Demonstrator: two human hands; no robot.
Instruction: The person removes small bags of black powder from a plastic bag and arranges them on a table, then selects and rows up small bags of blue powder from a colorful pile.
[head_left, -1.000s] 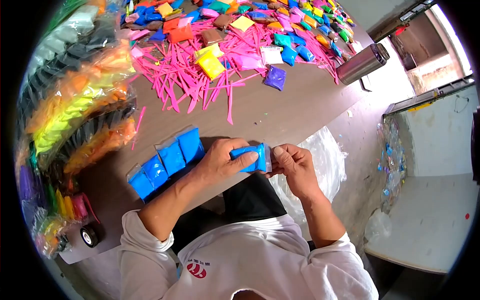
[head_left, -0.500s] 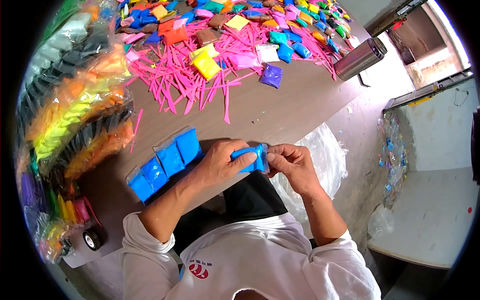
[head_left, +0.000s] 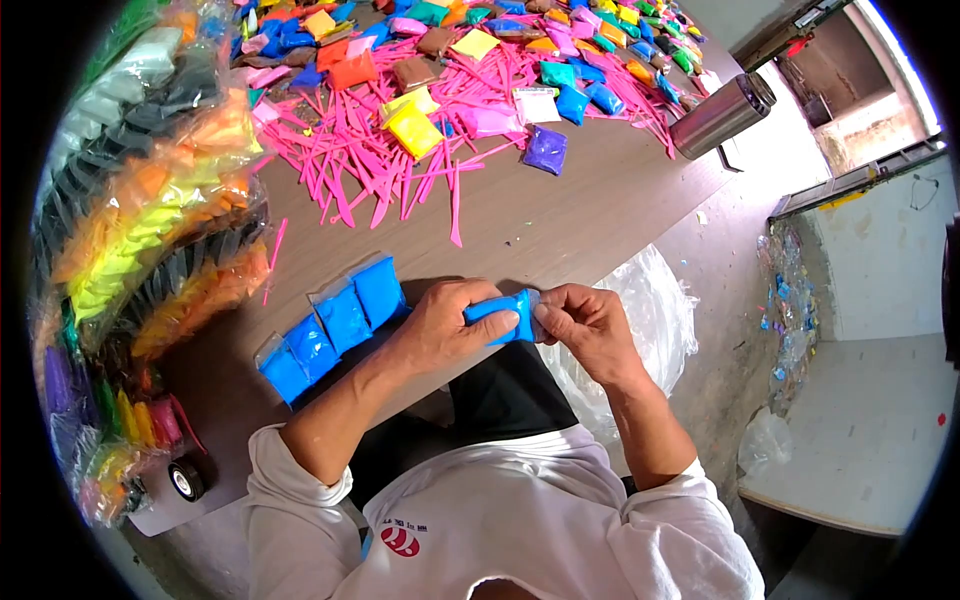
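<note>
A blue packet in clear film is held between my two hands above the table's front edge. My left hand wraps round its left part, with the thumb lying on top. The fingertips of my right hand pinch the clear film at the packet's right end. To the left of my left hand, a strip of several joined blue packets lies slantwise on the table.
Pink plastic sticks and many coloured packets cover the table's far side. Bagged packets are heaped at the left. A metal flask lies tilted at the right edge. Clear plastic is beyond my right hand.
Both hands keep their hold on the blue packet. The right fingers have shifted very slightly at the film end; the whole view has moved a little.
</note>
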